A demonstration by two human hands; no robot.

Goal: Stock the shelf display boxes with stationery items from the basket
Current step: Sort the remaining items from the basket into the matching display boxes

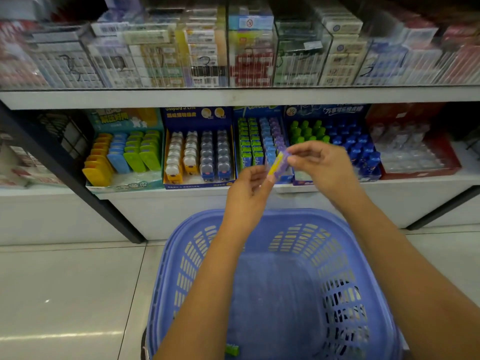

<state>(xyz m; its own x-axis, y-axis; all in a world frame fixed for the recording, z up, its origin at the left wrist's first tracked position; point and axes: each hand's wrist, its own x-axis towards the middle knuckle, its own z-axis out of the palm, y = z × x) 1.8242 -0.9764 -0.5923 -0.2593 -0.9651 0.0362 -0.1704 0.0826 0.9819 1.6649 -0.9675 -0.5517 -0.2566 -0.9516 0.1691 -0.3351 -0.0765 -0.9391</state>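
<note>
Both hands hold one small purple and yellow stationery pack (279, 162) above the shelf's front edge. My left hand (250, 189) pinches its lower end and my right hand (315, 162) pinches its upper end. Directly behind the pack stands the display box of green, blue and purple packs (255, 144). Below my arms sits the blue plastic basket (337, 255), nearly empty, with one green item (232, 349) at its near left corner.
The lower shelf (155, 196) holds more display boxes: yellow, blue and green cases (124, 154), animal-shaped erasers (198, 154), green and blue bottles (342, 141), a red box of clear packs (410, 152). Clear bins of boxed goods (233, 48) fill the upper shelf. Tiled floor lies to the left.
</note>
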